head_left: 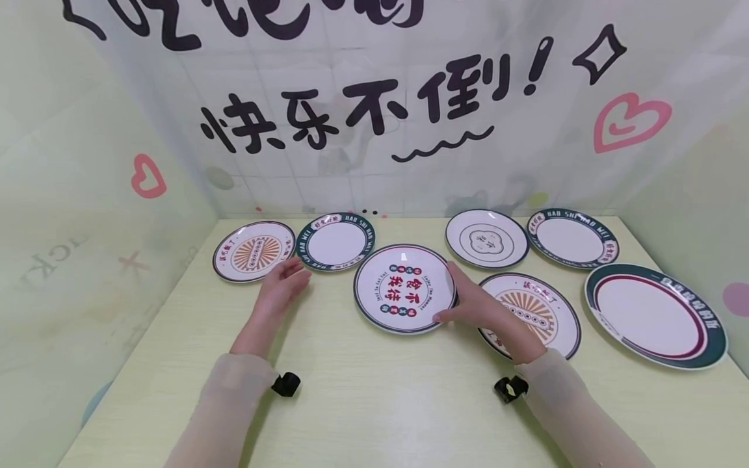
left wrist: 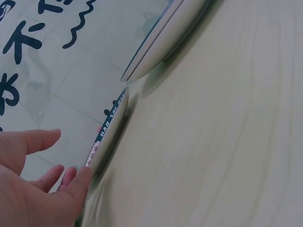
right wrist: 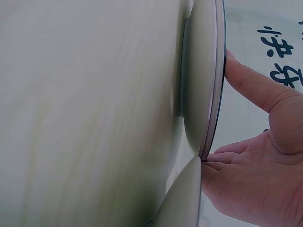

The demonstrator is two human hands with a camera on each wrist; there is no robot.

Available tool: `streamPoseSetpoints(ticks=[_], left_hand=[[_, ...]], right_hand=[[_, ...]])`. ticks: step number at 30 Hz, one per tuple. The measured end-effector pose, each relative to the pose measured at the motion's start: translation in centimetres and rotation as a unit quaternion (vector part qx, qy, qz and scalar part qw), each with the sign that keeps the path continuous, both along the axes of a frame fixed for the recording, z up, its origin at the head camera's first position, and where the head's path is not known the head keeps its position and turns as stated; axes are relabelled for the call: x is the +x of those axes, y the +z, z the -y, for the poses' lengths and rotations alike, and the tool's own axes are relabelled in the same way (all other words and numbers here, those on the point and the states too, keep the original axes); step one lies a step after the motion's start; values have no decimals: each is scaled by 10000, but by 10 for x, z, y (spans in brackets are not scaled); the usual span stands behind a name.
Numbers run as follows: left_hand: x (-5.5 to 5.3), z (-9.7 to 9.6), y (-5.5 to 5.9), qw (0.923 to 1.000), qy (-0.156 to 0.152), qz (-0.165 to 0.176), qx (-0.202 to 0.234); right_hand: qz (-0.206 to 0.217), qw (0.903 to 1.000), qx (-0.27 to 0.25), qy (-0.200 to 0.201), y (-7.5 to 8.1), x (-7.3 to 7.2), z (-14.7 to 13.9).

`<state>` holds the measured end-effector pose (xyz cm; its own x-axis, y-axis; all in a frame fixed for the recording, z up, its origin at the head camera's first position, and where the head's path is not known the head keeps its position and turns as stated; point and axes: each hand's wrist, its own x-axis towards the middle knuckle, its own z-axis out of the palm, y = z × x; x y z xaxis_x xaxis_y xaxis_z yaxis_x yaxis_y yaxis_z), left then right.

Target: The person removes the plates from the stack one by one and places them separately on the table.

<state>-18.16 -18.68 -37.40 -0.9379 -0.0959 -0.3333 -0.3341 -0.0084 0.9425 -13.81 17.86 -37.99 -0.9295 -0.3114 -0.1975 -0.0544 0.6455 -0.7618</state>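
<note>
My right hand holds the right edge of a round white plate with red characters, its thumb over the near rim. Seen edge-on in the right wrist view, that plate shows two rim lines close together, as if two plates lie stacked. Its thumb and fingers meet the rim at separate spots. To the left, my left hand is relaxed and holds nothing. Its fingers are close to a sunburst plate and a green-rimmed plate, and overlap the green-rimmed one in the left wrist view.
Behind and right of the held plate lie a plate with a flower outline, another green-rimmed plate, a second sunburst plate under my right forearm, and a large green-rimmed oval plate. A printed backdrop stands behind the pale table.
</note>
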Motion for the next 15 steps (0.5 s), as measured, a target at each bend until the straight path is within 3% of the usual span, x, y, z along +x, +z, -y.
streamPoseSetpoints(ticks=[15], left_hand=[[4,-25,-12,9979,-645,-28,-102]], right_hand=[[-36,10000,37,-12,1,0,1]])
